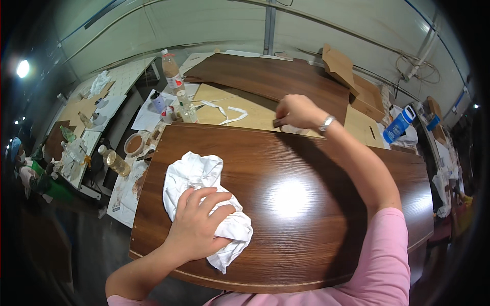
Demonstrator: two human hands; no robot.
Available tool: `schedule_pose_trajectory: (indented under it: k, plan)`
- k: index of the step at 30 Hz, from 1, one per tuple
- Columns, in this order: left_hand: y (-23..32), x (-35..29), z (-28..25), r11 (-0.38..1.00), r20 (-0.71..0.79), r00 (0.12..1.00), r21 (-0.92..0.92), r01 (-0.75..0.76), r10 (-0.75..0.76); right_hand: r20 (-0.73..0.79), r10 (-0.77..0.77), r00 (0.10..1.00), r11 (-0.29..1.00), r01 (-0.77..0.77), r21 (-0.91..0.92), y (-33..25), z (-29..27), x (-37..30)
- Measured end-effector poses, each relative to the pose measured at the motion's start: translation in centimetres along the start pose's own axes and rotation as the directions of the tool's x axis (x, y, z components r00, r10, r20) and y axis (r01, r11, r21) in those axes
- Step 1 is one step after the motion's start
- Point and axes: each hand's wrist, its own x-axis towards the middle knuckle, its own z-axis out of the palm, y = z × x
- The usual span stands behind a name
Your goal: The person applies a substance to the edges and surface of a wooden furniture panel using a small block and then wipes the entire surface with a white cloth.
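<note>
A dark brown wood-grain panel (265, 245) lies in front of me, a bright glare on its glossy top. On its left part my left hand (201, 224) is closed loosely over a crumpled white cloth (191, 168), pressing it to the surface. My right hand (298, 111), a silver watch on the wrist, reaches past the panel's far edge. Its fingers are pinched on a small dark brown piece (277, 123), whose exact kind I cannot make out. Just below that hand, a pale, partly hidden item (295, 129) shows at the panel's edge.
Another brown panel (255, 76) lies at the back, with white strips (235, 115) before it. Bottles (172, 74) and a round tub (134, 145) stand left. An open cardboard box (368, 97) and a blue bottle (399, 125) are at right. A cluttered side table (113, 109) stands farther left.
</note>
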Motion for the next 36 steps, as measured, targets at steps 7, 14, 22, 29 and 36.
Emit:
schedule_pose_trajectory:
  k: [7,14,22,29,36]
  plan:
    - [0.1,1.0,0.2,0.999,-0.003,0.999,0.007,-0.042,0.042,-0.157,-0.128,0.979,0.943,0.170,0.287,2.0,0.4,-4.9]
    - [0.3,0.4,0.0,1.000,0.010,1.000,0.018,0.002,-0.002,-0.172,0.240,0.955,0.970,-0.241,0.017,7.0,-1.4,-10.6]
    - [0.0,0.6,0.3,0.999,0.006,1.000,0.035,-0.004,0.004,-0.275,0.244,0.930,0.949,-0.170,0.266,6.1,0.8,-13.3]
    - [0.2,0.7,0.4,0.999,-0.008,1.000,0.036,-0.023,0.023,-0.514,0.365,0.776,0.928,-0.347,0.136,8.6,0.2,-16.4]
    - [-0.7,-0.2,0.7,0.998,-0.001,1.000,0.059,0.010,-0.010,-0.398,0.558,0.728,0.814,-0.573,0.093,11.0,-0.2,-19.7]
